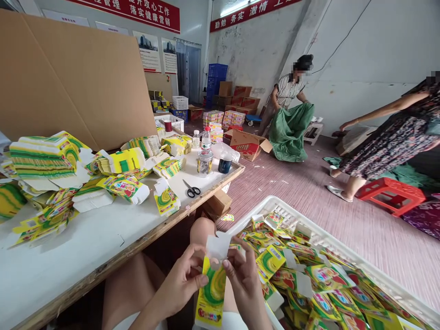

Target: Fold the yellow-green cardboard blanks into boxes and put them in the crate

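Note:
Over my lap I hold a small yellow and green carton (212, 293) upright, its white top flap standing open. My left hand (180, 279) is closed on the carton's left edge, thumb against the front near the top. My right hand (244, 275) pinches the upper right side beside the flap, with its other fingers partly curled behind. To the right of my hands stands a white plastic basket (275, 201) full of similar cartons (325, 305). On the table at left lie stacks of flattened cartons (44, 158) and a loose carton (166, 197).
On the white table (99, 238) are black scissors (191, 189), a dark mug (225, 163), a jar (205, 163) and a water bottle (206, 140). A large cardboard sheet (79, 82) stands behind. Two people are beyond, one holding a green cloth (290, 133); a red stool (392, 195) is at right.

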A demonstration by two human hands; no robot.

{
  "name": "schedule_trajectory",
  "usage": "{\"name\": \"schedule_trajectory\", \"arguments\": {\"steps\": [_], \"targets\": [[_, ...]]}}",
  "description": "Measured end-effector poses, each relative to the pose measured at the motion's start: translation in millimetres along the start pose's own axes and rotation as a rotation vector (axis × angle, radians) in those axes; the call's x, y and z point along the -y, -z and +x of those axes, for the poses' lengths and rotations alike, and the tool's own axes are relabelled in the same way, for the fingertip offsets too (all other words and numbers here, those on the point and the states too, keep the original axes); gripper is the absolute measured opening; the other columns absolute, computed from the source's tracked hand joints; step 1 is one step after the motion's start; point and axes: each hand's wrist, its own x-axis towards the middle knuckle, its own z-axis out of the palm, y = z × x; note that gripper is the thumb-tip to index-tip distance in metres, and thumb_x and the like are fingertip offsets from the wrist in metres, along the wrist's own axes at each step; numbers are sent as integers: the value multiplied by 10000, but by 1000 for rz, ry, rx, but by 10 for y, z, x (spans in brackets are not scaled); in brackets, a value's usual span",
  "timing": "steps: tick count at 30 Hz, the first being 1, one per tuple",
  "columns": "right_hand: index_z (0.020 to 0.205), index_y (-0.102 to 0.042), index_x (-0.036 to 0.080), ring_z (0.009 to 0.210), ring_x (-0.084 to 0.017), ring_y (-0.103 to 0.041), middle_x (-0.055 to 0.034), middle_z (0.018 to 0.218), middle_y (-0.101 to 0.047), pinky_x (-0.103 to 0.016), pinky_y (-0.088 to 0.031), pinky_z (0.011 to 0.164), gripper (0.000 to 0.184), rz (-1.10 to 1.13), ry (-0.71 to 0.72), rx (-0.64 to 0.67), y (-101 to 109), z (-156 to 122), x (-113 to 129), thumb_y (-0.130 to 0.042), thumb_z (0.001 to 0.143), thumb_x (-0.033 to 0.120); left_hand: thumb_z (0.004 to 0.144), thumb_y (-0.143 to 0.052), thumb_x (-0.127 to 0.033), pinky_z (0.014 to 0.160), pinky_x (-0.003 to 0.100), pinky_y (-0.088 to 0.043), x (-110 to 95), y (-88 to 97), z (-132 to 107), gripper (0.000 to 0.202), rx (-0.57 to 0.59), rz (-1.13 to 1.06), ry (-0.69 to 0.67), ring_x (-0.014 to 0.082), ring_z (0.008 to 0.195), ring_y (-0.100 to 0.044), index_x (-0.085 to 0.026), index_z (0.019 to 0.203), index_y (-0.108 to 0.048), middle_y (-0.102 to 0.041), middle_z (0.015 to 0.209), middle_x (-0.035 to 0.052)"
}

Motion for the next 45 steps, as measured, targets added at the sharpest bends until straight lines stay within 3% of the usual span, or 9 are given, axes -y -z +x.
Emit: {"name": "schedule_trajectory", "arguments": {"steps": [3, 7, 13, 16, 27, 30, 36, 41, 45], "targets": [[1272, -611, 257, 729, -208, -630, -43, 845, -693, -306, -519, 690, 426, -19, 12, 13, 10, 4, -12, -650, 912, 481, 837, -763, -347, 788, 335, -530, -14, -12, 6, 751, 13, -20, -17, 211, 869, -713, -282, 1466, -357, -736, 1082, 89], [938, -804, 237, 874, -263, -628, -83, 880, -680, -352, -524, 773, 365, -267, 146, 57, 126, 24, 43, -601, 916, 540, 857, -737, -305, 897, 361, -532, -24, -7, 20, 476, 12, 112, -57, 267, 1051, -691, -232, 1313, -620, -731, 1200, 125], [1185, -723, 200, 499, -135, -444, 35, 604, -539, -240, -343, 470, 441, -351, -59, 158, 133, -8, -39, -681, 845, 479, 900, -645, -201, 918, 357, -553, 20, -33, 37, 429, -86, 265, -82, 265, 1082, -700, -278, 1322, -636, -728, 1258, 96], [1096, -697, 204, 466, -122, -367, 73, 553, -441, -244, -270, 464, 357, -386, -47, 63, 72, -30, -140, -666, 827, 436, 918, -592, -168, 918, 351, -556, 34, -45, 37, 462, -46, 292, -74, 253, 1089, -698, -280, 1367, -600, -710, 1294, 93], [1114, -610, 222, 514, -143, -492, 83, 579, -497, -240, -339, 502, 348, -534, -25, 133, 147, -24, -197, -646, 768, 201, 889, -605, -142, 892, 342, -559, -8, -113, 32, 462, -49, 257, -48, 250, 1062, -708, -235, 1341, -599, -732, 1249, 110], [1116, -616, 205, 474, -140, -467, 97, 541, -446, -244, -341, 486, 335, -564, -11, 97, 144, -18, -137, -662, 787, 244, 879, -618, -146, 903, 351, -556, 2, -120, 42, 438, -83, 242, -54, 251, 1052, -707, -230, 1309, -610, -725, 1258, 113], [1091, -723, 205, 678, -195, -641, -58, 833, -711, -276, -509, 591, 318, -410, -1, 142, 203, 17, -3, -608, 916, 444, 812, -712, -171, 768, 285, -566, 24, -99, 96, 386, -145, 197, -34, 218, 879, -732, -203, 1194, -662, -779, 1100, 94], [936, -741, 193, 684, -199, -643, -68, 833, -727, -287, -534, 630, 278, -367, 76, 8, 310, 6, 98, -638, 905, 450, 882, -672, -242, 910, 330, -572, 2, -162, 135, 435, -68, 278, -89, 245, 1075, -710, -241, 1313, -611, -730, 1245, 99], [900, -733, 212, 662, -188, -579, -44, 798, -666, -285, -472, 612, 197, -691, 310, -260, 655, 20, 273, -627, 914, 377, 938, -615, -344, 1092, 394, -489, -124, 105, 244, 432, -222, 564, -276, 258, 1285, -605, -247, 1357, -581, -638, 1402, 109]]}}
